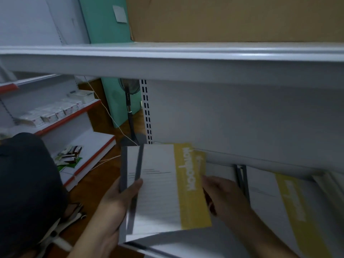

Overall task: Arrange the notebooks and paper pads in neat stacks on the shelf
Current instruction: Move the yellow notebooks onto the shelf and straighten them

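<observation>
Head view showed the left hand (119, 202) clamping the notebooks (160, 192) by their grey spines and the right hand (223, 198) with fingers (207, 180) curled on their yellow edge, apparently squaring them above the shelf (221, 164) beside another stack (279, 202).

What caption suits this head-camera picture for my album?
Left hand grips white-and-yellow notebooks, right hand at their edge, beneath a shelf bearing a cardboard box.
</observation>
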{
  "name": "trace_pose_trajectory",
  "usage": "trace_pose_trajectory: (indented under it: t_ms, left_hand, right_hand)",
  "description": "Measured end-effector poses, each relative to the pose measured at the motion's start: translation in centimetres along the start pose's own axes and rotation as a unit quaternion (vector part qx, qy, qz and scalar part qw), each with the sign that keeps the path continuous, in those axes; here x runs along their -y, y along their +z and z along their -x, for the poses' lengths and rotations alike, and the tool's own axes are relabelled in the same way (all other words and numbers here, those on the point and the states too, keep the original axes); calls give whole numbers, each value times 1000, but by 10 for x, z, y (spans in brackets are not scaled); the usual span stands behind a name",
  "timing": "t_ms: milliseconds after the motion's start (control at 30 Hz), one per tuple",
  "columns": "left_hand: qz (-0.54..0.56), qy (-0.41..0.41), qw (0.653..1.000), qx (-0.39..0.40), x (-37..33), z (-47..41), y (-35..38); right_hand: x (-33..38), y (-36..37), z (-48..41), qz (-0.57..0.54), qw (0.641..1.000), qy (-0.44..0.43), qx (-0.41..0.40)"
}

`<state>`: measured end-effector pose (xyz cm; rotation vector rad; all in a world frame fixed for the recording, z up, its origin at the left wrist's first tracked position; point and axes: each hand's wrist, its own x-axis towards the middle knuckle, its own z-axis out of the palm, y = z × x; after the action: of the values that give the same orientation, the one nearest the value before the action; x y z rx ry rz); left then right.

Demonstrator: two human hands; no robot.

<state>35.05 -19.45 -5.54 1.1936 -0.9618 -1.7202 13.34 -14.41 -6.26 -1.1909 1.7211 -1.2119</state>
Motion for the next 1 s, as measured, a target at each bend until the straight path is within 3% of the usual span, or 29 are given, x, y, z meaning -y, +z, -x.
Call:
trace_pose_trajectory:
  t_ms: [67, 133, 200, 267, 300, 367, 467, 533, 700, 767, 833, 933, 1000]
  left_hand:
    - [8, 2, 1000, 4, 0, 0, -5]
    - [19, 10, 1000, -4, 1, -1, -13]
    - [20, 19, 1000, -8, -1, -1, -17]
    - [18, 35, 999, -10, -5, -2, -17]
    - [14, 41, 999, -8, -6, -2, -16]
    - [-6, 53, 999, 5, -7, -1, -9]
    - [-62, 64, 996, 12, -1, -3, 16]
    - [-68, 49, 996, 31, 9, -4, 46]
    - [-61, -11, 993, 104, 48, -2, 141]
    - [-75, -45, 985, 151, 61, -4, 171]
    - [-101, -71, 973, 193, 70, -9, 194]
    - [-142, -38, 964, 224, 77, -15, 214]
    - [-196, -10, 957, 215, 76, -13, 211]
  right_hand:
    - [-7, 10, -13, 131, 990, -11, -57]
    - [-16, 10, -24, 262, 962, 59, -51]
    - [-24, 6, -25, 298, 950, 89, -11]
    - [-27, -9, -21, 308, 950, 50, -19]
    - [-30, -22, -18, 277, 959, 43, -34]
    - [-32, -54, -7, 108, 987, 61, -98]
    - [-35, -102, 23, -172, 966, 90, -170]
    - [-40, -119, 38, -202, 960, 86, -177]
    - [-49, -119, 61, -3, 976, 40, -212]
    - [-56, -122, 65, 15, 983, 44, -179]
    - [-64, -135, 66, 38, 976, 51, -209]
    - [-79, -151, 64, 161, 955, 75, -237]
    - [-90, -152, 60, 262, 939, 99, -200]
